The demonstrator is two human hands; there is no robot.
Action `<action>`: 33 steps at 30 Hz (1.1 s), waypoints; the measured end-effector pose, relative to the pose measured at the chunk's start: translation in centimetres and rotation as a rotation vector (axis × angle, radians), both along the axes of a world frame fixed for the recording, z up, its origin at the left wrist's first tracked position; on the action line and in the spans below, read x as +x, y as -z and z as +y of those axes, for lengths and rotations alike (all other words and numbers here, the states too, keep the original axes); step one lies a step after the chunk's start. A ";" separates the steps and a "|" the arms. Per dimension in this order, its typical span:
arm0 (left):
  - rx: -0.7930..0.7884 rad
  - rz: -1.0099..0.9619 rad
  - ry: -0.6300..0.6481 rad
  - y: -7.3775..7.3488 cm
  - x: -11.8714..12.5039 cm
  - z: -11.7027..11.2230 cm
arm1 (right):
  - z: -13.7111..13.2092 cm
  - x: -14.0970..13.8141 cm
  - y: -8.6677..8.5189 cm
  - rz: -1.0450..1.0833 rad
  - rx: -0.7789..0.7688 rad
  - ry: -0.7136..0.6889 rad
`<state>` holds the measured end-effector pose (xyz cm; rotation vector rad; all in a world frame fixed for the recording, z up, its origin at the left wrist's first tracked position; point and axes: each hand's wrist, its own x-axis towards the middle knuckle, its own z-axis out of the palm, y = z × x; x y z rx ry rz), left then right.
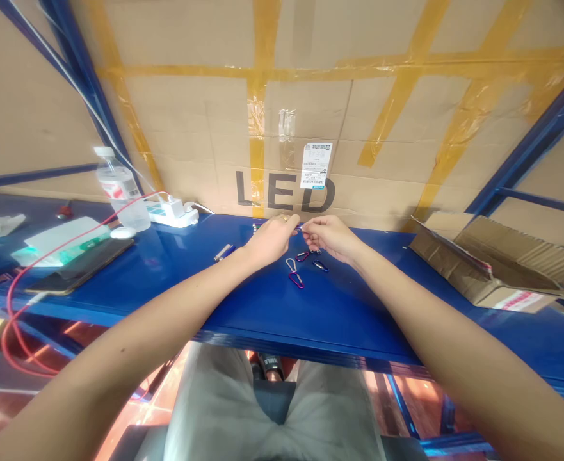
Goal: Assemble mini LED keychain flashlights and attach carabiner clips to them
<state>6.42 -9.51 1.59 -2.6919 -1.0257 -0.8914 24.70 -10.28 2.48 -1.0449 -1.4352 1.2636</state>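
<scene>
My left hand (274,240) and my right hand (330,238) meet over the back of the blue table (282,307). Both are closed, their fingertips pinching a small purplish piece (299,227) between them; its kind is mostly hidden by the fingers. Just below lie several small carabiners: a silver one (291,264), a magenta one (296,280), a dark red one (302,257) and a dark blue one (321,266). To the left of my left hand, small blue and silver cylindrical pieces (225,252) rest on the tabletop.
An open cardboard box (483,269) stands at the right. On the left are a water bottle (123,192), a power strip (173,214), a tissue pack (65,242), a dark tablet-like slab (80,269) and a red cable (13,301). A large LED carton (190,128) walls the back.
</scene>
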 end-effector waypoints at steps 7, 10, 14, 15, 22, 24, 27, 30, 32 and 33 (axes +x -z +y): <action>0.226 0.092 0.004 -0.1 -0.3 0.2 | -0.6 -0.4 -1.1 0.209 -0.227 -0.039; 0.258 0.154 0.012 -0.2 -0.4 0.2 | -0.5 -0.3 -1.2 0.282 -0.364 -0.078; 0.213 0.067 0.014 -0.1 -0.1 0.2 | -0.2 -0.3 -0.7 0.218 -0.225 -0.069; 0.195 0.012 0.012 -0.1 0.1 0.3 | -0.1 -0.3 -0.6 0.172 -0.126 -0.049; -0.077 -0.150 -0.008 -0.4 0.4 0.7 | 0.3 -0.3 0.1 -0.150 0.382 0.093; -0.148 -0.165 0.004 -0.5 0.2 0.8 | 0.2 -0.2 0.1 -0.184 0.402 0.107; -0.121 -0.181 0.052 -0.4 -0.1 0.7 | -0.1 -0.1 -0.1 -0.198 0.370 0.097; -0.009 -0.157 0.097 -0.3 -0.2 0.6 | -0.3 -0.1 -0.3 -0.147 0.286 0.057; 0.065 -0.134 0.115 -0.2 -0.2 0.5 | -0.3 -0.1 -0.4 -0.075 0.201 0.021; 0.099 -0.123 0.121 -0.2 -0.3 0.5 | -0.4 -0.1 -0.4 -0.028 0.155 -0.001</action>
